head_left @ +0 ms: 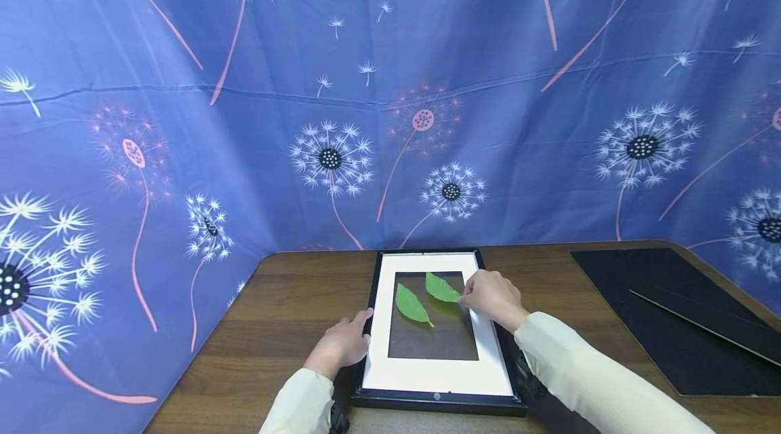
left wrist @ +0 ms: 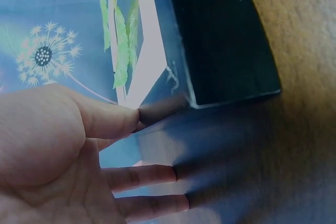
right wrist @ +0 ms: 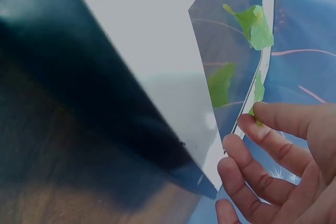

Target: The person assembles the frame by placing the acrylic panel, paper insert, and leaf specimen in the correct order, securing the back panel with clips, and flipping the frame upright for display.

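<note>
A black picture frame (head_left: 439, 401) with a white mat (head_left: 439, 374) lies on the table. One green leaf (head_left: 411, 304) rests over the dark window of the mat, its stem toward the lower right. Upper right of it, a second leaf (head_left: 441, 288) is pinched at its end between thumb and index finger of my right hand (head_left: 493, 296). That hand's other fingers are loosely bent, as the right wrist view shows. My left hand (head_left: 343, 341) touches the frame's left side with its fingers extended; the thumb (left wrist: 113, 121) is at the frame's edge.
At the right of the wooden table (head_left: 293, 312) lies a black board (head_left: 641, 325) with a narrower dark strip (head_left: 702, 319) standing on it. A blue cloth with dandelion prints (head_left: 518, 149) hangs behind and along the left side.
</note>
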`<control>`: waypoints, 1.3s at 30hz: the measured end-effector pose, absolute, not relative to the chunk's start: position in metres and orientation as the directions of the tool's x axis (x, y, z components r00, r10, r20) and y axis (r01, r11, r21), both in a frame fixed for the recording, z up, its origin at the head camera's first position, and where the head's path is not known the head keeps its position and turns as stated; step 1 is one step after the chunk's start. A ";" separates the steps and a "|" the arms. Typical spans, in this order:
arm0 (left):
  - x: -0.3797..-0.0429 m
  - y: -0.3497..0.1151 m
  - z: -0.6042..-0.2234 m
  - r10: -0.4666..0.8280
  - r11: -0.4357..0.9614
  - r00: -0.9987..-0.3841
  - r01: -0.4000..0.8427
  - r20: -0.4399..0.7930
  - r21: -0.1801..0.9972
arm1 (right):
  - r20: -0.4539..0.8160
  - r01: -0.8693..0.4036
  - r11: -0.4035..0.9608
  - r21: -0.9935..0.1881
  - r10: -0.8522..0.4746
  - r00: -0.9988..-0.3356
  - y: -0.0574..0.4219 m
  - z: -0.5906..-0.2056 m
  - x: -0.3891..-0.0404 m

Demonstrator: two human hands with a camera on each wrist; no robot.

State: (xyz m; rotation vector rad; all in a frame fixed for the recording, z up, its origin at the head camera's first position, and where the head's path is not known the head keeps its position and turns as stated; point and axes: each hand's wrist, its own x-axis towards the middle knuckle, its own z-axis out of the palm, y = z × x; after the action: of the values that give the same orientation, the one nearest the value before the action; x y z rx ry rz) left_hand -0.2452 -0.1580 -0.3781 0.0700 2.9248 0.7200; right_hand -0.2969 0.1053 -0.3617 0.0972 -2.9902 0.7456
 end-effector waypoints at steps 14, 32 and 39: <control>-0.246 -0.157 -0.380 0.068 0.882 -0.991 0.007 -0.112 0.472 | 0.085 -0.103 0.922 -0.373 -0.077 -0.993 0.089 -0.368 -0.306; -0.243 -0.155 -0.378 0.060 0.884 -0.992 0.002 -0.109 0.467 | 0.112 -0.162 0.933 -0.321 -0.132 -0.985 0.089 -0.370 -0.307; -0.243 -0.157 -0.378 0.065 0.883 -0.991 0.004 -0.114 0.469 | 0.081 -0.153 0.909 -0.387 -0.132 -0.988 0.094 -0.361 -0.307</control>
State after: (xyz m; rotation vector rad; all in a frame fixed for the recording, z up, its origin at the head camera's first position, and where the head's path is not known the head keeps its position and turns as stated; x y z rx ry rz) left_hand -0.2434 -0.1565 -0.3779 0.0541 2.9248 0.7279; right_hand -0.3067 0.0937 -0.3614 0.2259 -3.0177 0.6181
